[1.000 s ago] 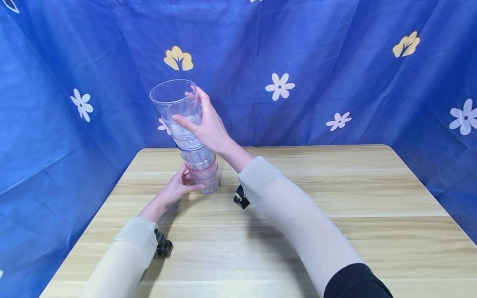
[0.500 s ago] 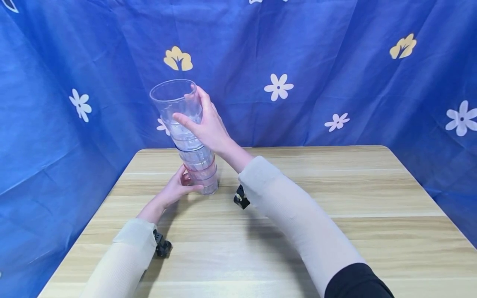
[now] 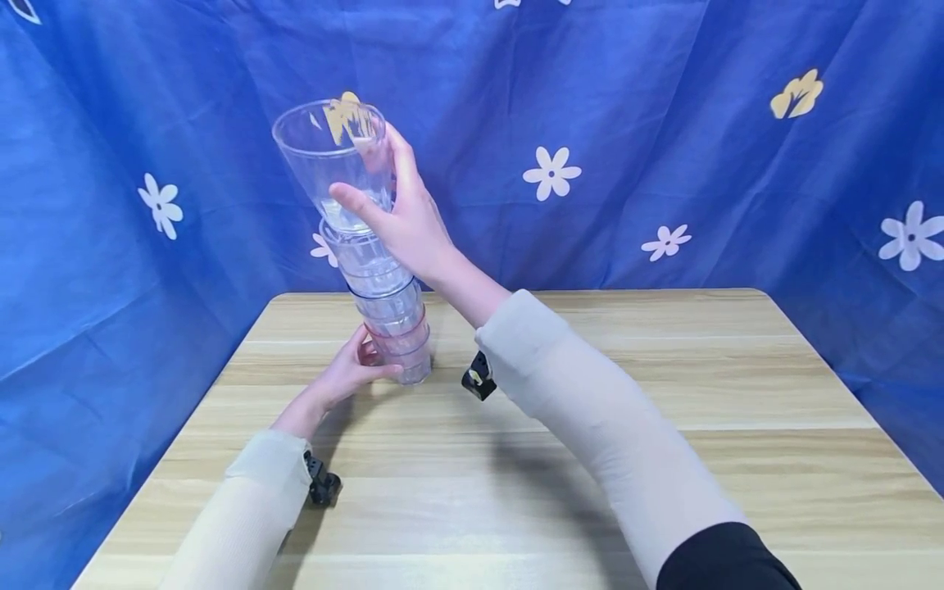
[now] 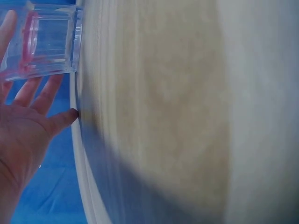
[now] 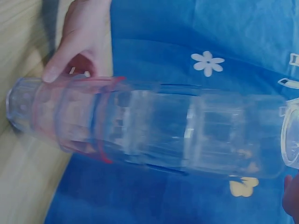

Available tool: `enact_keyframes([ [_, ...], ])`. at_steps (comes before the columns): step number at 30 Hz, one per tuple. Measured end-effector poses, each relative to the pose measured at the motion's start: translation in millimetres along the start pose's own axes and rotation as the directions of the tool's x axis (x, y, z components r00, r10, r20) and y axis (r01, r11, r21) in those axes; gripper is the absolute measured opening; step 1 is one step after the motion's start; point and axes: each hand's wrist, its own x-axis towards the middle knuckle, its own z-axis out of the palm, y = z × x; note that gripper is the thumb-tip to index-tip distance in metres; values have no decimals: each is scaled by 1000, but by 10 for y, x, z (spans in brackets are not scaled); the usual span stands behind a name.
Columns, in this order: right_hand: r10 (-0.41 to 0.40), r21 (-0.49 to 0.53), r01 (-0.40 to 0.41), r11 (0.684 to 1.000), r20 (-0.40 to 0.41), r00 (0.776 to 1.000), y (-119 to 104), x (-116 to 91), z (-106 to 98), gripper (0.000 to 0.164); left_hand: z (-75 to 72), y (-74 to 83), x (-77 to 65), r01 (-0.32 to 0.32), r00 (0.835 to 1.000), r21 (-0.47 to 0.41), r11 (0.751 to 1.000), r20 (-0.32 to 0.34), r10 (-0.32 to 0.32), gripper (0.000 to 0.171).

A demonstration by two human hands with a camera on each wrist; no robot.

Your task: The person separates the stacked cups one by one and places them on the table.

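Right hand (image 3: 415, 229): thumb and fingers spread wide around a clear top cup (image 3: 320, 172), holding it from the side, mouth up, a bit tilted. Top cup's base is at the mouth of the cup stack (image 3: 385, 303); can't tell if they touch. Left hand (image 3: 345, 377): thumb and fingers curved around the low end of the stack, thumb on the near side, little finger reaching down by the tabletop in the left wrist view. Stack is nested clear cups, standing on the table near its back left; red rim (image 3: 400, 334) low, dark blue rim (image 3: 380, 296) higher. Exact cup count unclear. Both sleeves pale, black cloth (image 3: 726, 561) further up the right arm. Black wrist device (image 3: 322, 482) on each cuff. Table (image 3: 627, 426) is light wood grain. Blue curtain (image 3: 472, 188) behind, white and yellow flower prints.
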Motion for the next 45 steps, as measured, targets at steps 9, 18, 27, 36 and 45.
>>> enact_keyframes([
  [9,-31,29,33,999,-45,998,-138,-22,-135,83,-26,27,-3,14,1000,10,1000,9,-15,89],
  [18,-134,106,146,984,-110,985,79,-104,-411,76,-30,13,10,11,1000,13,1000,23,-12,86],
  [27,-51,96,68,993,-172,984,435,-311,-830,75,-23,6,3,40,999,12,999,15,-41,86],
  [36,46,2,-47,999,-236,971,962,-616,-1164,82,-5,15,13,43,999,11,999,26,-44,88],
  [45,208,-52,-231,972,-279,937,1513,-917,-1262,80,-20,23,0,37,999,40,999,11,-37,86],
])
